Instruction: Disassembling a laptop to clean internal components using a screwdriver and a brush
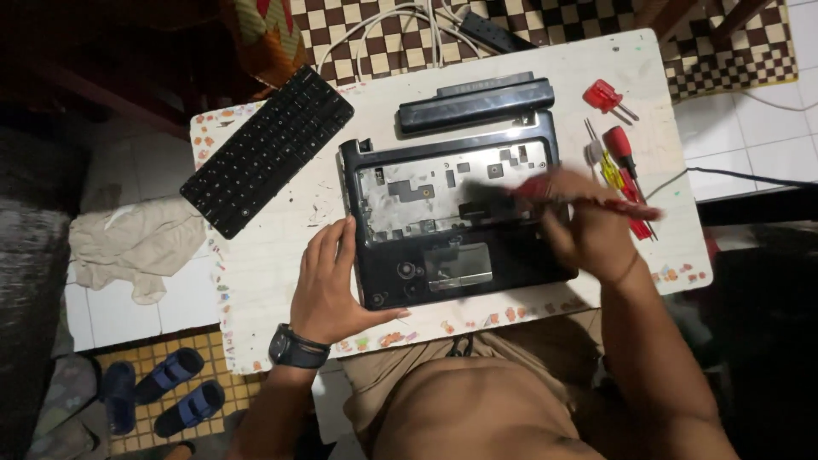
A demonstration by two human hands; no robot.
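A black laptop base (400, 255) with its keyboard taken out lies on a small white table (273, 247). My left hand (328, 285) rests flat on the table at the laptop's front left corner, with the thumb under its front edge. It wears a black wristwatch (296, 347). My right hand (588, 230), blurred by motion, grips a red-handled screwdriver (588, 198) whose dark tip reaches over the open keyboard bay (426, 192).
The detached black keyboard (266, 149) lies at the table's left. A black battery pack (475, 102) sits behind the laptop. Several red screwdrivers (618, 149) lie at the right. White cables (383, 25), a cloth (136, 243) and blue sandals (170, 392) are on the floor.
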